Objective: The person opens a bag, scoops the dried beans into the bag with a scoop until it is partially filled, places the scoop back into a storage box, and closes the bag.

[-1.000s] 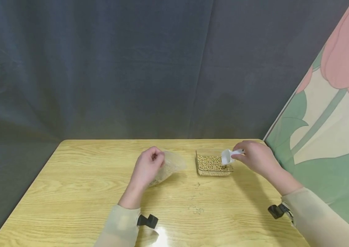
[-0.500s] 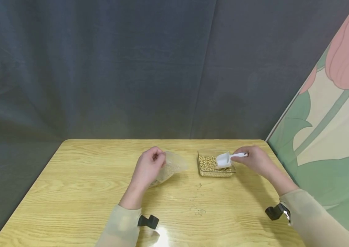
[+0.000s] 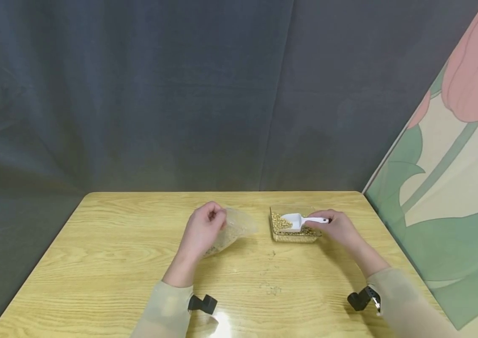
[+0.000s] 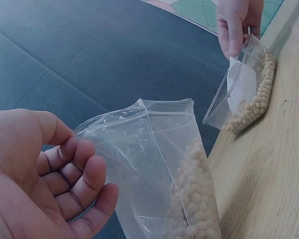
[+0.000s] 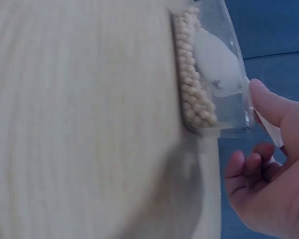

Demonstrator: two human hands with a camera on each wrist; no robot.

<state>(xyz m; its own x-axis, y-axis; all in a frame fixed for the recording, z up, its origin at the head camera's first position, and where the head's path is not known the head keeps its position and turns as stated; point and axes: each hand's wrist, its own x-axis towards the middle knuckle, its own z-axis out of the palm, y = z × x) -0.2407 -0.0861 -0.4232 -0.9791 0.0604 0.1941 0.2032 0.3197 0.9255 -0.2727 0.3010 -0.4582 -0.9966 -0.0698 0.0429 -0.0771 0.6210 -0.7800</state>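
Note:
My left hand [image 3: 203, 227] pinches the top edge of a clear zip bag [image 4: 134, 149] between thumb and forefinger. The bag's mouth gapes a little, and pale round beans [image 4: 194, 199] that look like soybeans fill its lower part. To the right, my right hand [image 3: 336, 227] grips the handle of a small white scoop [image 3: 293, 222]. The scoop's bowl is inside a clear rectangular container [image 3: 296, 238], down among the beans [image 5: 189, 84] with some at its front lip. In the right wrist view, thumb and finger hold the handle just outside the container's rim.
Both stand on a light wood-grain table [image 3: 116, 263]. A dark curtain [image 3: 180, 94] hangs behind its far edge. A panel with a tulip print [image 3: 454, 188] borders the right side. Faint marks [image 3: 270, 286] show on the tabletop in front of the container.
My right hand has moved down and left, bringing the scoop from over the container's right side into the beans. My left hand and the bag stay where they were.

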